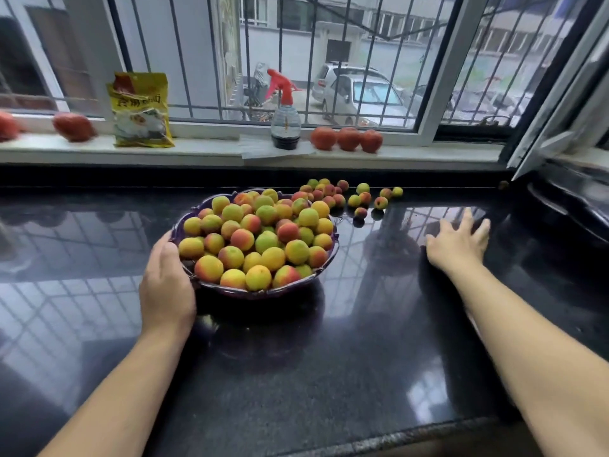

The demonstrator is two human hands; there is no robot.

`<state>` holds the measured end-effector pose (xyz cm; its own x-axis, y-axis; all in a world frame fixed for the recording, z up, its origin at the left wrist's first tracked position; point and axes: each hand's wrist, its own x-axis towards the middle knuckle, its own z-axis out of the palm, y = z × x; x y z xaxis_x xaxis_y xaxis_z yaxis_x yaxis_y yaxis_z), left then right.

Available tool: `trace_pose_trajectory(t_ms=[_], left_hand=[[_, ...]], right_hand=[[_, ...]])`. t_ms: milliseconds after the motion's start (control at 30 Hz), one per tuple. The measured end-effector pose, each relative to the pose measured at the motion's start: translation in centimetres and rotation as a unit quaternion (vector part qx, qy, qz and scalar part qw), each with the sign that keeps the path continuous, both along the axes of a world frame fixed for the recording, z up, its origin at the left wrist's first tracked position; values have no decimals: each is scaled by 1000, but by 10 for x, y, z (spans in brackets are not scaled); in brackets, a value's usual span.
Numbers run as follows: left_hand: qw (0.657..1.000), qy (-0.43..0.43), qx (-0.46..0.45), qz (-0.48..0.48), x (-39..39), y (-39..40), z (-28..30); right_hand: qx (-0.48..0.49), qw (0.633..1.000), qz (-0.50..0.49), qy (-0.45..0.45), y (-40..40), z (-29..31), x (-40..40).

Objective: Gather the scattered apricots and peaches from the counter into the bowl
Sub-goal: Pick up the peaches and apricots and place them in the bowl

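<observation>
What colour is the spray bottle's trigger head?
Red, on the spray bottle; head view shows it.

A dark, polished stone table (329, 374) fills the lower half of the frame and mirrors the window bars. Above it a pale sill (204, 150) runs across the frame. On the sill stand a yellow packet (141, 110) at upper left and a spray bottle (285, 117) with a red trigger near the centre. The window (296, 61) behind has dark vertical bars and white frames; at upper right an open sash (560, 103) leans inward. Outside, in grey daylight, are pale buildings and a parked silver car (359, 94).
</observation>
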<state>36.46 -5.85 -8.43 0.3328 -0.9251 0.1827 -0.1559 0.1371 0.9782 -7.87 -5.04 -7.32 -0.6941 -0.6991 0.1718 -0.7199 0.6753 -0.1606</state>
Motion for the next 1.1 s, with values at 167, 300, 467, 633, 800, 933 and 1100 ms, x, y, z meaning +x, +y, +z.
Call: trace_pose_trajectory(t_ms=[167, 300, 467, 633, 800, 933, 1100], left_hand=[[1000, -3, 2, 1, 1, 3, 2], [1000, -6, 6, 2, 1, 2, 2], [1000, 9, 0, 1, 3, 3, 3], [1000, 13, -8, -13, 2, 4, 4], [999, 36, 10, -30, 8, 0, 0], [998, 49, 13, -39, 8, 1, 3], [998, 50, 24, -34, 9, -2, -1]], right_hand=[[69, 997, -13, -25, -10, -9, -17], [13, 998, 54, 35, 2, -5, 11], [-80, 983, 161, 23, 10, 13, 55], [-258, 881, 376, -129, 22, 72, 148], [-183, 803, 539, -176, 28, 105, 222], [-49, 793, 596, -116, 22, 110, 244], [30, 800, 599, -9, 18, 112, 258]])
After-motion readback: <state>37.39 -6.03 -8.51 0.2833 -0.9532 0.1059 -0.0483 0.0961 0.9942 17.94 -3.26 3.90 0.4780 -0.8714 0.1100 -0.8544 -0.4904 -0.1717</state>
